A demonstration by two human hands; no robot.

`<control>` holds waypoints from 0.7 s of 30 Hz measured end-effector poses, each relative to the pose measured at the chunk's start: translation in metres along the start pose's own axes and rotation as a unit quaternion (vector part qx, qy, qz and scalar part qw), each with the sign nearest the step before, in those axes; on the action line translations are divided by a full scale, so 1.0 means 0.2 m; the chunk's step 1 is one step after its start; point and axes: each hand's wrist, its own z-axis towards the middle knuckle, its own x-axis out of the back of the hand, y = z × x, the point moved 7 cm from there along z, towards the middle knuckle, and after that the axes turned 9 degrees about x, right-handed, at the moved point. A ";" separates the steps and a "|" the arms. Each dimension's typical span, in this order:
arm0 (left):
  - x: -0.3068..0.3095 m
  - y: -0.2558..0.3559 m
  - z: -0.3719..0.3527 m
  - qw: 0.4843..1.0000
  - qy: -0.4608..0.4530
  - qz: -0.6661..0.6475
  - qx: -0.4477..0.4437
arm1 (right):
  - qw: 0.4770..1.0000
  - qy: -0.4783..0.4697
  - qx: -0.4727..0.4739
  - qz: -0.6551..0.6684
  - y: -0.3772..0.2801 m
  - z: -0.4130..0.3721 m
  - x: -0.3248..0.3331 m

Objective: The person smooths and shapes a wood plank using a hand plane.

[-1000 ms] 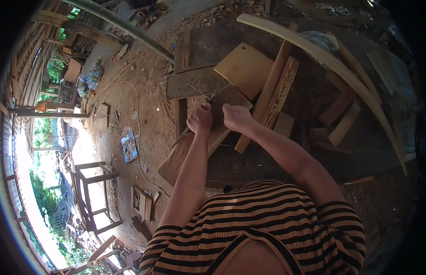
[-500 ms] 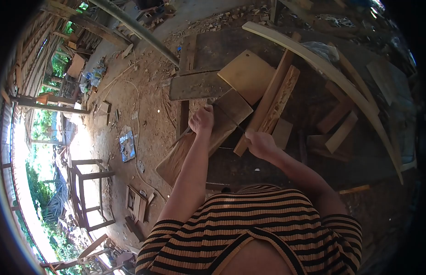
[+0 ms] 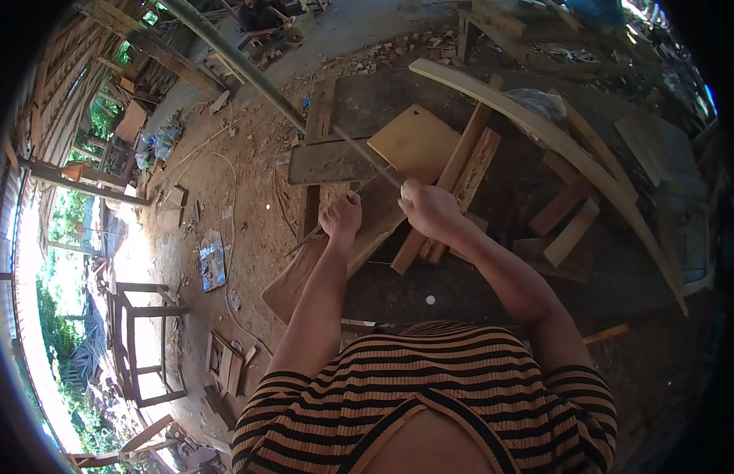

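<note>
My right hand (image 3: 431, 210) is closed around one end of a thin, rod-like tool (image 3: 371, 156). The tool is blurred and slants up and to the left, its far end in the air over the bench. Nearer the left edge of a thick wooden plank (image 3: 292, 276), my left hand (image 3: 341, 216) is closed in a fist. A thin dark strip (image 3: 305, 239) shows below that fist, pointing down-left; whether the fingers grip it is hidden. The plank lies slanted under both hands, partly covered by my left forearm.
A yellowish board with a hole (image 3: 418, 142), long battens (image 3: 454, 178) and a curved strip of wood (image 3: 533, 126) lie on the dark bench (image 3: 477, 296). A wooden frame stand (image 3: 150, 312) is at left. Further off, a person (image 3: 260, 17) sits beyond a slanted pole (image 3: 232, 59).
My right hand has moved up and left with the rod-like tool, whose tip now reaches past my left hand. My left hand keeps about the same place on the plank.
</note>
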 end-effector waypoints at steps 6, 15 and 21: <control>-0.05 -0.08 0.00 0.992 0.036 -0.100 -0.061 | 0.985 0.047 -0.051 0.158 0.26 -0.22 -0.07; 0.02 -0.25 -0.29 0.982 0.103 -0.041 -0.151 | 0.905 0.023 -0.273 0.324 0.65 -0.99 -0.22; 0.06 -0.23 -0.32 0.976 0.161 -0.035 -0.144 | 0.945 0.037 -0.236 0.226 0.87 -1.05 -0.36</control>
